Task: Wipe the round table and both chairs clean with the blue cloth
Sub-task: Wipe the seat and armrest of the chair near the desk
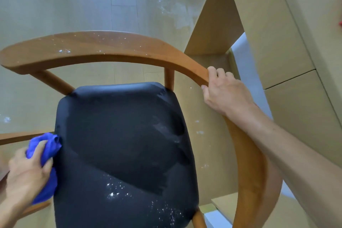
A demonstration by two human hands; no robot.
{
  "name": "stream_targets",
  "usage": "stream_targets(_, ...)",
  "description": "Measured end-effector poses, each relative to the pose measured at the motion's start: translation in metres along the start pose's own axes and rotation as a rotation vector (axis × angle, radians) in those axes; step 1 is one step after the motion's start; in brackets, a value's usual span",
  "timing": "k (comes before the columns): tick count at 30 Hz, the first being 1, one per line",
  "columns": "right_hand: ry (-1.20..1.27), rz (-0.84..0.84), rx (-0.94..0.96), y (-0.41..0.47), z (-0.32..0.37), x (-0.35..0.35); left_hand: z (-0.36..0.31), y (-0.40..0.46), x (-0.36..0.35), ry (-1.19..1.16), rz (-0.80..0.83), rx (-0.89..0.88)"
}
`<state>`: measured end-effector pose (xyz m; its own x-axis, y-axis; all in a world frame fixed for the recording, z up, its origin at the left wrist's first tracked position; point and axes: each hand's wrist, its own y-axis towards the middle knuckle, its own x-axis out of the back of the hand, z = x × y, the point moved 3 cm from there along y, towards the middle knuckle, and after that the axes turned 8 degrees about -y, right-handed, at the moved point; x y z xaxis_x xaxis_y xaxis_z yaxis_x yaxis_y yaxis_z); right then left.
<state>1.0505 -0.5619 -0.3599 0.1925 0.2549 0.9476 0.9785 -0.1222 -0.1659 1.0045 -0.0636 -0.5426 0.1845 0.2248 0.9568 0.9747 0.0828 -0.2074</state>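
A wooden chair with a curved back rail [96, 48] and a black padded seat [125, 146] fills the view from above. My left hand [27, 174] grips the bunched blue cloth [48, 146] against the seat's left edge. My right hand [224, 90] grips the back rail on the right side. White powder specks lie on the seat's near part [114, 190] and on top of the rail. The middle of the seat looks darker and streaked. The round table is out of view.
Beige wooden shelving or cabinet panels [277, 33] stand close on the right of the chair. The pale floor [74, 5] beyond the chair carries white powder patches [174, 7]. Another wooden rail [20, 137] shows at the left edge.
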Motion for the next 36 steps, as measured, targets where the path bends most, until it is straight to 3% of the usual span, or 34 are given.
stream_targets(3,0.019,-0.022,-0.008,0.003,0.003,-0.001,-0.029,-0.051,-0.021,-0.125,-0.045,0.090)
stream_targets(5,0.021,-0.015,0.003,0.004,0.004,-0.001,-0.052,-0.061,-0.024,-0.205,-0.086,0.057)
stream_targets(9,0.020,-0.014,-0.005,0.004,0.003,0.000,-0.115,-0.094,-0.036,-0.196,-0.121,-0.334)
stream_targets(11,0.020,-0.007,-0.004,0.004,0.003,-0.001,-0.161,-0.125,-0.059,-0.217,-0.043,-0.436)
stream_targets(15,0.024,-0.009,-0.006,0.004,0.002,-0.001,-0.254,-0.189,-0.093,-0.115,0.173,-0.801)
stream_targets(19,0.041,-0.019,-0.003,0.003,0.001,-0.001,-0.248,-0.169,-0.083,-0.021,0.143,-1.034)
stream_targets(21,0.052,-0.020,0.008,0.003,0.001,0.000,-0.215,-0.110,-0.057,-0.057,0.081,-0.948)
stream_targets(24,0.048,-0.017,0.011,0.004,0.001,-0.002,-0.149,-0.022,-0.017,-0.058,0.054,-0.561)
stream_targets(28,0.039,-0.005,-0.003,0.006,0.002,-0.004,-0.118,-0.014,-0.005,-0.120,-0.044,-0.368)
stream_targets(30,0.047,0.004,-0.010,0.003,0.002,-0.003,-0.135,-0.059,-0.025,-0.135,-0.033,-0.442)
stream_targets(36,0.082,0.027,-0.013,0.001,0.004,0.001,-0.173,-0.170,-0.058,0.016,0.283,-0.864)
